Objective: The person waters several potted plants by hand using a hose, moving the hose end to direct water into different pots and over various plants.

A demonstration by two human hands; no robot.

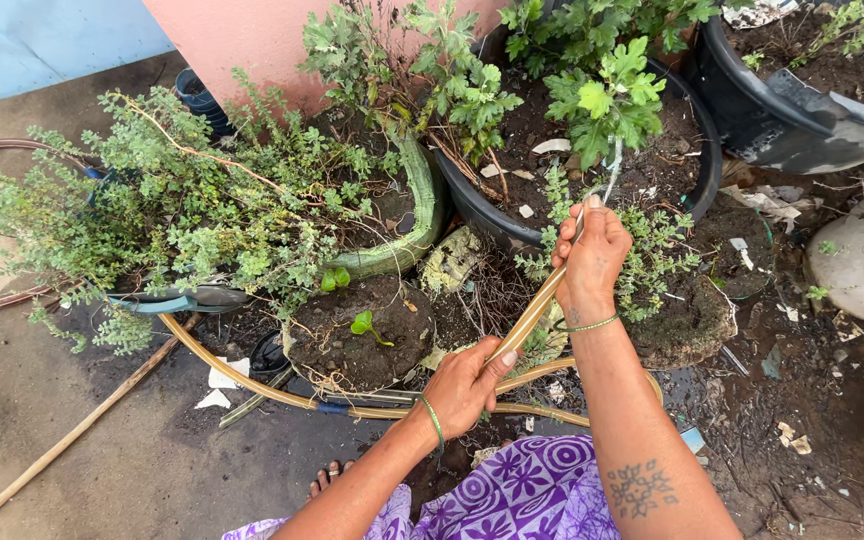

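Starting at the left, a bushy small-leaved plant is spilling over the wet ground, and beside it your left hand is closing its fingers around the yellowish hose, which is looping along the ground below the pots. Further right, your right hand is pinching the hose's end between clamped fingers and sending a thin stream of water up into the black pot with the leafy green plant. You seem to be midway through watering, and shifting the stream calls for a steady grip.
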